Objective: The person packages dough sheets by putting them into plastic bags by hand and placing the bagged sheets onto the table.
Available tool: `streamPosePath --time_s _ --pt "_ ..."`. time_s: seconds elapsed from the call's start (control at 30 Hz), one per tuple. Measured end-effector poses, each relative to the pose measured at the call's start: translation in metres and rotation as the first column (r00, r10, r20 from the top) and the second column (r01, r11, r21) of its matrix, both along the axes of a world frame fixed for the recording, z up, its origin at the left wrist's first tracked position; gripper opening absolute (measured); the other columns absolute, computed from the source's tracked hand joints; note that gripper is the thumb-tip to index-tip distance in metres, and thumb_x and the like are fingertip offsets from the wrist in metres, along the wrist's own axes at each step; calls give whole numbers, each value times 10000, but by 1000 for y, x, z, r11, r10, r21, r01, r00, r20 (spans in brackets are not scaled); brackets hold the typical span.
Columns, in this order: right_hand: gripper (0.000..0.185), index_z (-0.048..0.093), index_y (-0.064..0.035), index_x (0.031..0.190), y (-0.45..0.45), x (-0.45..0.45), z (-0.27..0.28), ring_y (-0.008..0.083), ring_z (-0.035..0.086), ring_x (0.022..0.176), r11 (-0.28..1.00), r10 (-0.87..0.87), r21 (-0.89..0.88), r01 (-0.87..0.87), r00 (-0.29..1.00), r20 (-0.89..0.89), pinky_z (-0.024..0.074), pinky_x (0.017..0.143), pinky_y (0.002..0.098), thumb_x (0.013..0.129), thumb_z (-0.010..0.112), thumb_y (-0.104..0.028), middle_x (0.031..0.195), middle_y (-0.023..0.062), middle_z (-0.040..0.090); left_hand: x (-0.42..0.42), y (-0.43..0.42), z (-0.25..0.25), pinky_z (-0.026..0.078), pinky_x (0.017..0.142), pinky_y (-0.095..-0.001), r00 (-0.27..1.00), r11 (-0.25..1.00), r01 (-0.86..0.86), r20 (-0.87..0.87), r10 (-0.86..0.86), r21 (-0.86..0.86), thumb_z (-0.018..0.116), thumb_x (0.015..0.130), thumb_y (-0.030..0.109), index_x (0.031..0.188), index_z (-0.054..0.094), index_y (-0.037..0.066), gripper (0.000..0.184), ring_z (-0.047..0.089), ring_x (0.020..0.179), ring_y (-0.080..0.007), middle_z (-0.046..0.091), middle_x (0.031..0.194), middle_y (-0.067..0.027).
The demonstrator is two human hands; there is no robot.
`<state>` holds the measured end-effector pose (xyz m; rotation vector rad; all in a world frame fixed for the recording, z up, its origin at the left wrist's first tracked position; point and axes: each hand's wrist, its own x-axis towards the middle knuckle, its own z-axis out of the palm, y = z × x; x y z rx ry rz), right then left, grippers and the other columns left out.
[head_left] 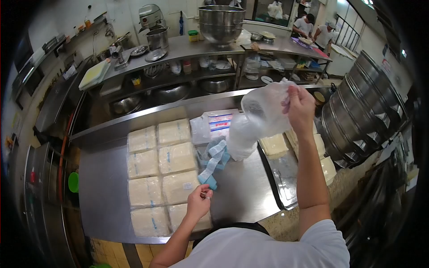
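Note:
My right hand (300,107) is raised at the right, its fingers closed on a clear plastic bag (263,111) that hangs down to the left over the steel table (105,178). Near the table's front, my left hand (199,202) has its fingers curled together beside the lower packs; what it holds, if anything, is too small to make out. Pale, flat wrapped packs (178,158) lie in two columns to its left. Just above it are blue and white strips (212,165). Behind these lies a printed plastic pack (219,124).
A tray (284,178) with pale sheets (274,144) stands right of the table's middle. Tall stacked steel steamers (357,107) rise at the far right. Behind the raised table edge, a counter holds a large mixing bowl (221,24). Two people (324,35) work at the back right.

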<state>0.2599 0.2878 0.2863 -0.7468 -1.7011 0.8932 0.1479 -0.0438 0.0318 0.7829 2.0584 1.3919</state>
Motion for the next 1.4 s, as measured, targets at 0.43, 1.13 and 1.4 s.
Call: streamPosePath --time_s 0.43,1.13,1.4 --pt "231 640 -86 924 -64 158 -190 111 578 585 477 22 -817 -326 933 -359 465 525 258 1068 556 -246 700 -7 608 110 109 18 558 847 -394 431 943 236 844 -319 235 480 1095 351 1397 515 47 429 633 1107 -246 628 1279 -95" --pt "848 344 63 1520 144 53 -317 575 263 1459 995 79 -96 39 323 943 314 1170 602 863 696 -341 1612 324 261 116 69 23 385 621 -217 957 992 -124 266 116 13 619 1040 179 1045 655 22 161 464 707 -32 568 800 52" --pt "829 323 5 1553 127 36 -281 620 247 1441 987 123 -142 79 210 970 299 1154 668 828 665 -208 1626 314 232 97 64 31 437 648 -215 956 996 -94 282 87 11 728 967 139 1050 763 -3 168 530 728 -32 659 807 46"
